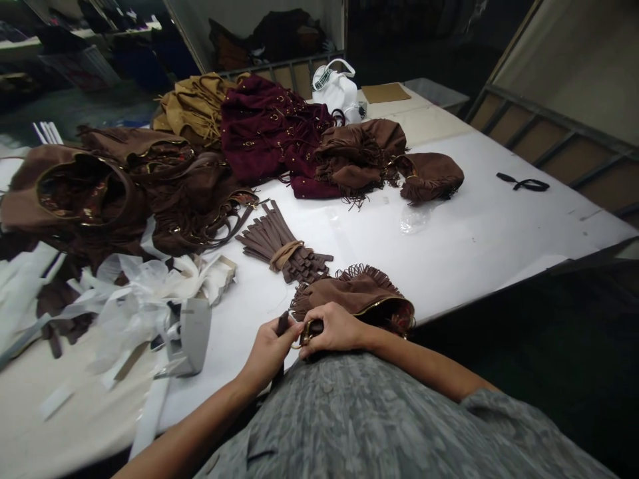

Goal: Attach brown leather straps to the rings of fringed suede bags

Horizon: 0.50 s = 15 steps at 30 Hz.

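Close to my body, at the table's near edge, both hands meet. My left hand (272, 349) is closed around a dark brown strap (282, 324), and its fingertips touch gold-coloured hardware. A gold metal ring (296, 345) shows between the two hands. My right hand (333, 329) pinches a gold clasp (312, 327) with dark material at it; its exact form is partly hidden by the fingers. Just beyond the right hand lies a brown fringed bag (359, 293), its zipped mouth open toward the right. A banded bundle of brown strips (289, 249) rests behind my hands.
Brown bags (80, 193) are piled at left, with maroon bags (269, 126) and tan ones (194, 106) behind. White scraps (124, 286) and a grey tape dispenser (192, 336) lie left. A small brown pouch (432, 176) and black strap (523, 183) are farther right.
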Available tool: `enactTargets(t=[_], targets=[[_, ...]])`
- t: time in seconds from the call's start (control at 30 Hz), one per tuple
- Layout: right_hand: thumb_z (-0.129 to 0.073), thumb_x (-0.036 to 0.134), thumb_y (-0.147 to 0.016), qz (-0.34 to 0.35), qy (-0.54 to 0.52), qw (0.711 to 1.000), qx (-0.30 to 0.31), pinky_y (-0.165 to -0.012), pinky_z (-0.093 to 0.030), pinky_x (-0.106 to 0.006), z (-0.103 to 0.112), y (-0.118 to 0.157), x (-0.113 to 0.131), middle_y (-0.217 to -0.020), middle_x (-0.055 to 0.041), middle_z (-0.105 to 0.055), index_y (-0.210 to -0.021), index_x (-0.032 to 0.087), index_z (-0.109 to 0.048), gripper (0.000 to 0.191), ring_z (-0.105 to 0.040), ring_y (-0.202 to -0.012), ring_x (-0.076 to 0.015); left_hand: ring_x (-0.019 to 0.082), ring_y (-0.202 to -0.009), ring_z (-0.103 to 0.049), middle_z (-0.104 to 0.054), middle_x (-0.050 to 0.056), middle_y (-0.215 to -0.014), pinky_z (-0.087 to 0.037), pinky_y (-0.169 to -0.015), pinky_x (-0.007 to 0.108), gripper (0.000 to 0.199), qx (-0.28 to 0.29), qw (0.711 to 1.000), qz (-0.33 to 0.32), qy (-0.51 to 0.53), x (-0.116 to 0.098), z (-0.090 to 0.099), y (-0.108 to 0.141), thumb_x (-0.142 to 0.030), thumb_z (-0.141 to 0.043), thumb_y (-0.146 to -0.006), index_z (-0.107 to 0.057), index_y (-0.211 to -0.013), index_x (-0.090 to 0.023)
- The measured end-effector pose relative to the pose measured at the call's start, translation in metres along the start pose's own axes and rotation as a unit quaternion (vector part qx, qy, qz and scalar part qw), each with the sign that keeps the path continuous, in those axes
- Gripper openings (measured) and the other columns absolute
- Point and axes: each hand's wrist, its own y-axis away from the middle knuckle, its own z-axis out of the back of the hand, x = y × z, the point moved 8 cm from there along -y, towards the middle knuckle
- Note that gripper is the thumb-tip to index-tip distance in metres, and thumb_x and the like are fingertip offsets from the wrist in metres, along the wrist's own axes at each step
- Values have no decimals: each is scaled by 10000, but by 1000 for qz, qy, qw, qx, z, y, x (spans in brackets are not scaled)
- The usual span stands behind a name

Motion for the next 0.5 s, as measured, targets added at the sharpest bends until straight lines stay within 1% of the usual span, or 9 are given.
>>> enactTargets(t=[0.07, 0.13, 0.23, 0.3, 0.37, 0.4, 0.43, 0.47, 0.5], targets=[[-842, 433, -598, -7, -84, 995, 59, -586, -394, -212, -6, 1, -4, -735, 10, -664, -890, 140, -726, 430, -564, -665, -125, 86, -483, -355, -469, -43, -530, -269, -447, 202, 341, -14, 999, -24, -18, -3, 1, 0, -447, -689, -731, -556, -624, -152], [-767, 464, -701, 8, -147, 983, 105, -667, -443, -227, -8, 2, -6, -835, -17, -693, -991, 131, -723, 444, -599, -743, -142, 105, -526, -411, -499, -30, -558, -327, -492, 214, 336, -7, 998, -54, -31, -7, -2, -2, -441, -684, -740, -558, -620, -153], [-648, 479, -819, 27, -185, 974, 124, -772, -471, -258, 1, -2, -6, -915, -48, -709, -1031, 127, -727, 418, -630, -836, -165, 125, -573, -455, -513, -22, -584, -372, -545, 232, 328, 39, 992, -105, -51, -19, -9, -7, -437, -670, -767, -564, -628, -158], [-675, 478, -795, 18, -190, 978, 80, -759, -485, -263, 17, -9, -3, -861, -48, -712, -945, 131, -752, 385, -641, -816, -175, 125, -566, -444, -496, -28, -585, -371, -544, 236, 312, 14, 989, -138, -56, -30, -1, -10, -435, -615, -826, -582, -668, -168], [-693, 478, -776, 18, -181, 983, 21, -749, -502, -277, 33, -14, 9, -821, -46, -712, -871, 152, -763, 347, -653, -800, -192, 128, -560, -447, -513, -29, -611, -390, -551, 247, 273, -55, 983, -167, -52, -43, 14, -5, -427, -574, -864, -615, -745, -185], [-688, 480, -780, 23, -171, 985, -13, -754, -512, -286, 40, -14, 18, -823, -44, -715, -858, 172, -765, 327, -661, -809, -203, 135, -568, -468, -548, -24, -645, -413, -562, 258, 240, -86, 978, -183, -47, -48, 19, 1, -429, -595, -852, -636, -798, -199], [-647, 483, -814, 42, -157, 986, -21, -766, -520, -304, 42, -13, 30, -821, -52, -716, -855, 181, -764, 326, -667, -816, -217, 149, -592, -505, -600, -12, -707, -443, -585, 276, 220, -109, 972, -205, -46, -52, 21, 8, -431, -642, -815, -653, -837, -211], [-589, 478, -859, 58, -140, 987, -41, -782, -530, -325, 46, -12, 38, -834, -61, -717, -857, 192, -761, 333, -672, -838, -234, 172, -624, -550, -650, 2, -772, -476, -604, 299, 254, -121, 965, -226, -48, -55, 17, 14, -433, -731, -731, -672, -866, -226], [-581, 473, -862, 52, -129, 986, -96, -776, -549, -329, 55, -11, 39, -835, -56, -723, -854, 216, -759, 313, -686, -845, -246, 203, -669, -586, -685, 25, -850, -502, -616, 321, 384, -105, 958, -264, -40, -59, 8, 16, -430, -817, -618, -687, -925, -240]])
